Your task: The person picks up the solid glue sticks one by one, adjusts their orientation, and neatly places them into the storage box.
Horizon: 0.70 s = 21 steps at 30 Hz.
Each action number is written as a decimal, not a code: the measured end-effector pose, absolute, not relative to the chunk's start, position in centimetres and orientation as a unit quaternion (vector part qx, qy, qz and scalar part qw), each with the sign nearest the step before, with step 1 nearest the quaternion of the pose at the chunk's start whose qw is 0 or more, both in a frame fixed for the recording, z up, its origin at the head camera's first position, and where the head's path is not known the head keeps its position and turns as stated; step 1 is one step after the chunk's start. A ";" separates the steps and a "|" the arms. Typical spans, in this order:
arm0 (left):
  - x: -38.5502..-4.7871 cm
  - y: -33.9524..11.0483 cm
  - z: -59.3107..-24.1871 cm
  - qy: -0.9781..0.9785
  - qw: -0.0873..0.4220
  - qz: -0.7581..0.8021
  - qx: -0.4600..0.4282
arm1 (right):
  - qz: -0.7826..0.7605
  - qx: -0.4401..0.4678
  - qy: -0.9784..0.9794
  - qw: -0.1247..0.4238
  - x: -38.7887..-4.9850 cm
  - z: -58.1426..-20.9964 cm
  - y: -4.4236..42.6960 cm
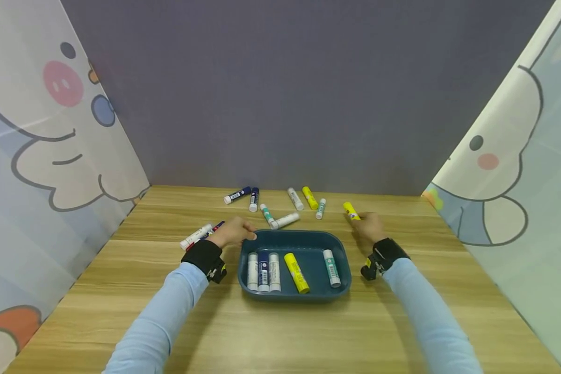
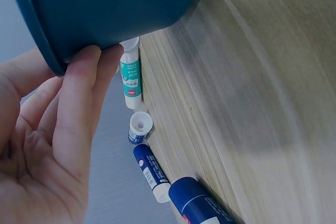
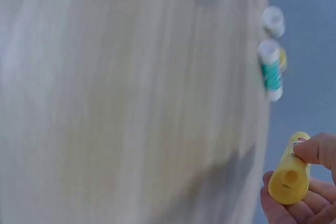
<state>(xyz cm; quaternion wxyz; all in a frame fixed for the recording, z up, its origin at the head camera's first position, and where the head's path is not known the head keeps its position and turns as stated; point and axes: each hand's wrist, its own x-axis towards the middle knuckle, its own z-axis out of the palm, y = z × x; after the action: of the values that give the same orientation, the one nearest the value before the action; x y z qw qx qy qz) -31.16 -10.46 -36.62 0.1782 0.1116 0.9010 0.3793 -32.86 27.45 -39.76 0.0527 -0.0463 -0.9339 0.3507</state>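
Note:
A dark teal tray (image 1: 299, 298) holds white, blue, yellow and green-white glue sticks, among them a yellow one (image 1: 296, 272). My left hand (image 1: 234, 231) pinches the tray's back left corner; in the left wrist view the thumb and fingers (image 2: 79, 87) grip the rim of the tray (image 2: 115, 3). To the right of the tray, my right hand (image 1: 370, 227) holds a yellow glue stick (image 1: 350, 210). The right wrist view shows that yellow stick (image 3: 290, 179) between the thumb and fingers of the right hand (image 3: 310, 182).
Behind the tray lie blue (image 1: 254, 199), white (image 1: 295, 199), yellow (image 1: 310, 198) and green-white (image 1: 320, 209) sticks. A white stick (image 1: 196, 236) and a red-and-blue one lie left of my left hand. A grey panel (image 1: 285, 93) stands at the back, with patterned sheets at both sides.

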 end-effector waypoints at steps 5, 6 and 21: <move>-31.2 -10.6 -36.7 0.901 0.181 0.378 0.112 | 0.406 -0.044 -0.912 0.031 -32.3 -38.5 26.5; -31.2 -10.6 -36.7 0.901 0.182 0.379 0.112 | 0.414 -0.042 -0.909 0.025 -32.1 -38.1 26.3; -31.2 -10.6 -36.4 0.902 0.187 0.372 0.116 | 0.423 0.003 -0.905 -0.036 -26.5 -33.6 23.2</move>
<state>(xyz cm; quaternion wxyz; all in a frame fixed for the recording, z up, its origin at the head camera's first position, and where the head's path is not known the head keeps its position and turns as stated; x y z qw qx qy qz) -31.16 -10.64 -36.38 0.1870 0.1157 0.9016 0.3724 -26.53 23.16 -33.62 -0.0363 0.0029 -0.9052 0.4235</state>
